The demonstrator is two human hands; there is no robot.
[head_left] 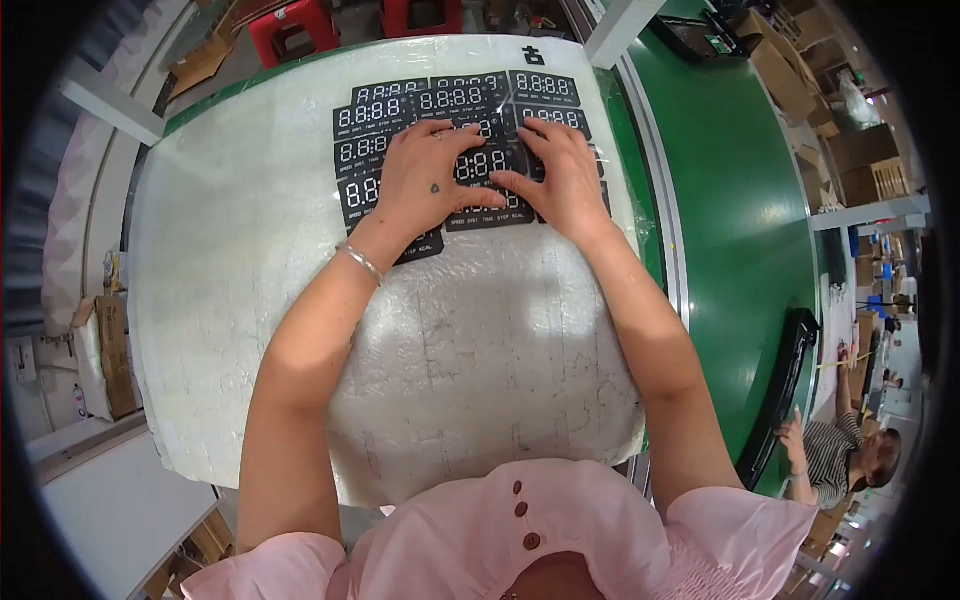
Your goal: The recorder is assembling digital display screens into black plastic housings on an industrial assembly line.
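Observation:
Several black display panels (545,88) with white segmented digit shapes lie in overlapping rows on a pale, plastic-covered padded work surface (250,260). My left hand (428,175) rests over the middle-left panels, its fingers spread and thumb pointing right. Opposite it, my right hand (560,180) lies over the right-hand panels with its fingers apart and its thumb reaching left. Between the two thumbs, a middle panel (482,165) shows in part. Both palms cover portions of the panels beneath, and I cannot see whether any panel is lifted.
A small black cut-out mark (533,55) sits at the pad's far edge. Along the right runs a green conveyor belt (700,200), carrying a long black housing (785,400) and a black part (700,38). A co-worker (840,455) reaches toward the housing. Red stools (295,32) stand beyond.

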